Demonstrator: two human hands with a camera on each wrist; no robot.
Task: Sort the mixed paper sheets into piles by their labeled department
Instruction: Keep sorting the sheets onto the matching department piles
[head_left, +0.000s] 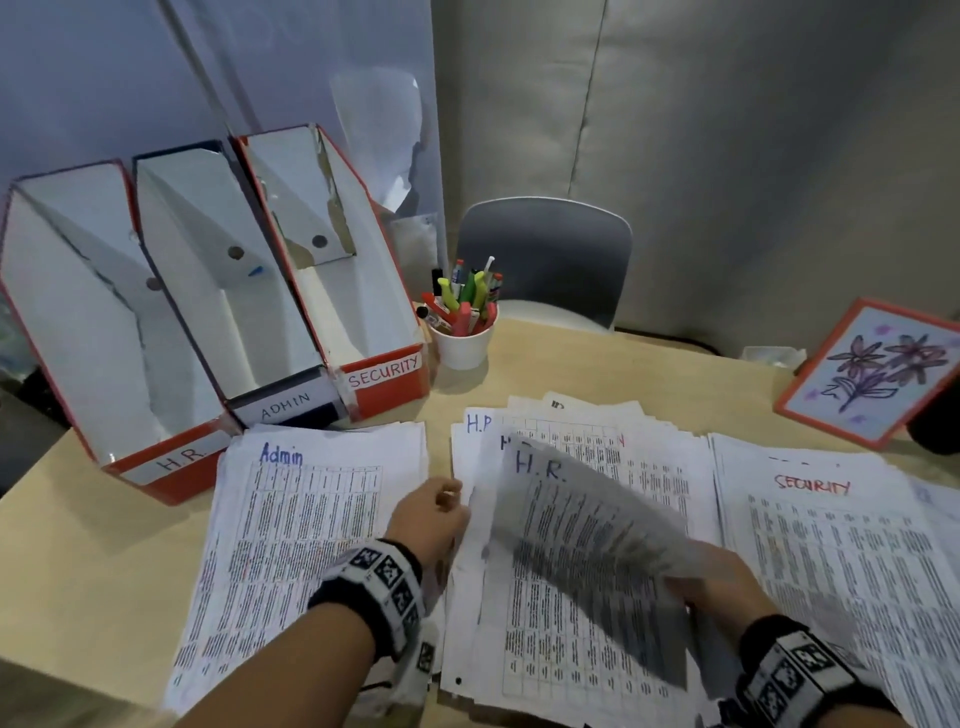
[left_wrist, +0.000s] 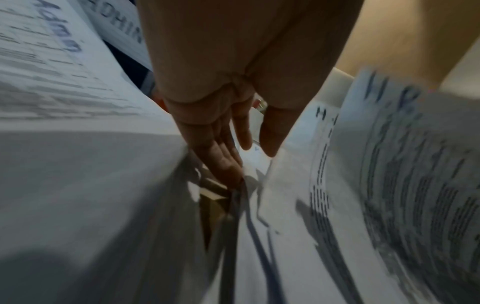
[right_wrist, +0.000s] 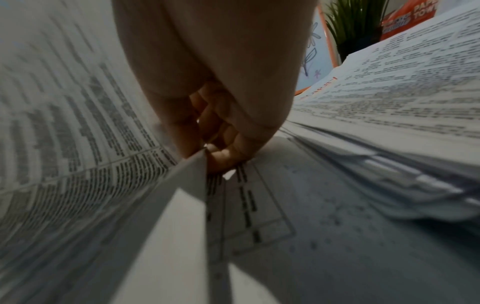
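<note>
A white cup (head_left: 462, 340) crammed with pens is seen behind the papers, a framed flower drawing (head_left: 872, 371) far right. Three file boxes are lined up at the back left: H.R. (head_left: 98, 332), ADMIN (head_left: 244, 312), SECURITY (head_left: 358, 291), each seen bare inside. An H.R.-headed sheet (head_left: 592, 540), blurred and curled, is pinched at its corner by the right hand (head_left: 719, 582) above the middle H.R. pile (head_left: 561, 649). The left hand (head_left: 431, 519) is held relaxed, fingers straight, between the Admin pile (head_left: 291, 519) and that pile. The Security pile (head_left: 852, 571) is spread right.
</note>
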